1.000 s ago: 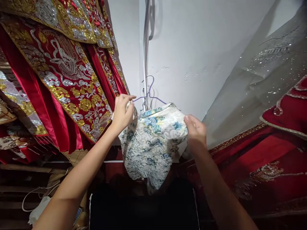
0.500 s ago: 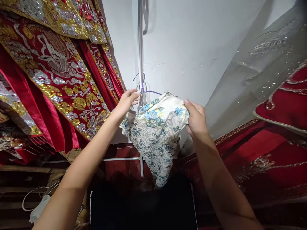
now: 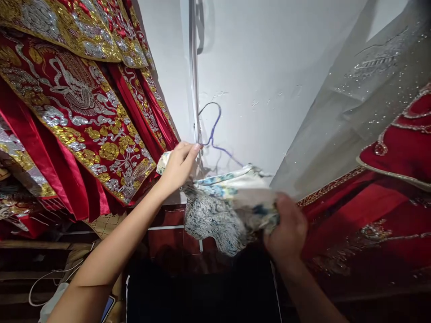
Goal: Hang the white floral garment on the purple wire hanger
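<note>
Both hands on a patterned garment hung from a wire hanger.

Head view: the left hand [image 3: 177, 167] pinches one end of the white satin garment with blue floral print [image 3: 222, 208] just below the thin purple wire hanger [image 3: 213, 131]. The right hand [image 3: 287, 231], blurred, is closed around the bunched other end, lower down. Red robes with gold and silver embroidery [image 3: 77, 107] hang left; a white wall [image 3: 262, 58] rises behind.
</note>
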Available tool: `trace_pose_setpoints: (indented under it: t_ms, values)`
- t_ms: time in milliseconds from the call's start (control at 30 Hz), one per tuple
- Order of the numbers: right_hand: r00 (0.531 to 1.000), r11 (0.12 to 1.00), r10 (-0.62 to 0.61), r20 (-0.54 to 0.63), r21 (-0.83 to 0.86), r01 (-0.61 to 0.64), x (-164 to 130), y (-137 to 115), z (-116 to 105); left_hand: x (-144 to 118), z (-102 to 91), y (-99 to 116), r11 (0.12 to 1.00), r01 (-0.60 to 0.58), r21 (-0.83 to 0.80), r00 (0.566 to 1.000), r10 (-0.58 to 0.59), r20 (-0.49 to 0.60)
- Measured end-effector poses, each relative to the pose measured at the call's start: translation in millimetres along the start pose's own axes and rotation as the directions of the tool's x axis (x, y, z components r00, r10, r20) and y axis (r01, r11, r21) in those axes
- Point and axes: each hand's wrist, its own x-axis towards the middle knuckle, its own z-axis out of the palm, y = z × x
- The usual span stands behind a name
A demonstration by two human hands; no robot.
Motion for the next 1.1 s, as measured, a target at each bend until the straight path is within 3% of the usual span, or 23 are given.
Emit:
trace_pose_setpoints:
  t_ms: [67, 100, 167, 233, 267, 300, 333, 367, 433, 500, 533, 600, 700, 800, 900, 1000, 1100]
  values:
    - [0.955, 0.989, -0.071, 0.289, -0.102, 0.104, -30.0, -1.9, 2.7, -6.2, 5.1, 10.4, 0.951, 0.18, -0.252, 0.98, -0.15, 0.132]
    - [0.888, 0.976, -0.104, 0.447, -0.124, 0.176, -40.5, -3.7, 4.8, -9.8, 5.1, 15.0, 0.883, 0.285, -0.372, 0.952, -0.216, 0.216]
    - [0.685, 0.945, -0.156, 0.711, -0.095, 0.314, -52.1, -8.6, 9.6, -18.6, 0.0, 22.8, 0.706, 0.478, -0.523, 0.871, -0.305, 0.384]
    - [0.482, 0.939, -0.173, 0.859, -0.004, 0.344, -53.5, -13.1, 13.9, -29.7, -10.3, 28.9, 0.57, 0.608, -0.553, 0.788, -0.344, 0.511]
    - [0.405, 0.946, -0.178, 0.897, 0.044, 0.32, -51.8, -14.2, 15.5, -35.9, -16.9, 31.3, 0.539, 0.65, -0.535, 0.752, -0.354, 0.556]
    - [0.351, 0.954, -0.184, 0.918, 0.081, 0.287, -48.8, -14.2, 16.6, -42.2, -24.2, 33.1, 0.535, 0.68, -0.501, 0.72, -0.362, 0.592]
    - [0.334, 0.959, -0.193, 0.923, 0.105, 0.263, -45.0, -13.1, 17.1, -48.3, -32.3, 34.3, 0.559, 0.696, -0.45, 0.696, -0.374, 0.613]
    - [0.366, 0.96, -0.2, 0.909, 0.107, 0.259, -40.3, -10.6, 17.1, -53.9, -41.5, 34.8, 0.606, 0.698, -0.382, 0.68, -0.392, 0.62]
    - [0.519, 0.955, -0.203, 0.83, 0.05, 0.293, -28.7, -2.7, 15.9, -62.6, -63.6, 33.9, 0.735, 0.649, -0.199, 0.686, -0.451, 0.571]
    - [0.681, 0.948, -0.196, 0.706, -0.043, 0.317, -14.9, 7.7, 14.1, -66.7, -90.9, 31.3, 0.849, 0.527, 0.034, 0.752, -0.484, 0.447]
    - [0.734, 0.942, -0.194, 0.651, -0.086, 0.325, -7.8, 13.1, 13.4, -67.0, -105.5, 30.0, 0.88, 0.449, 0.156, 0.791, -0.472, 0.389]
    - [0.78, 0.912, -0.201, 0.593, -0.177, 0.369, 6.0, 22.9, 13.8, -64.1, -132.9, 28.3, 0.893, 0.283, 0.351, 0.847, -0.404, 0.346]
    - [0.791, 0.836, -0.197, 0.579, -0.322, 0.444, 22.1, 33.6, 19.3, -53.3, -155.7, 29.3, 0.898, 0.125, 0.422, 0.844, -0.32, 0.43]
    - [0.788, 0.848, -0.119, 0.604, -0.352, 0.397, 32.7, 41.2, 29.0, -36.6, -146.9, 31.0, 0.923, 0.088, 0.374, 0.915, -0.223, 0.336]
    - [0.81, 0.946, 0.019, 0.586, -0.272, 0.175, 43.0, 49.9, 39.4, -13.2, -119.1, 23.4, 0.943, 0.02, 0.331, 0.987, -0.072, 0.145]
    - [0.86, 0.992, 0.114, 0.497, -0.102, -0.072, 59.9, 57.3, 49.9, 16.4, -92.4, 2.6, 0.969, -0.006, 0.248, 0.997, -0.014, 0.079]
    - [0.917, 0.994, 0.085, 0.39, 0.027, -0.103, 85.2, 55.4, 60.0, 47.1, -72.6, -22.2, 0.977, 0.017, 0.212, 0.998, -0.029, 0.057]
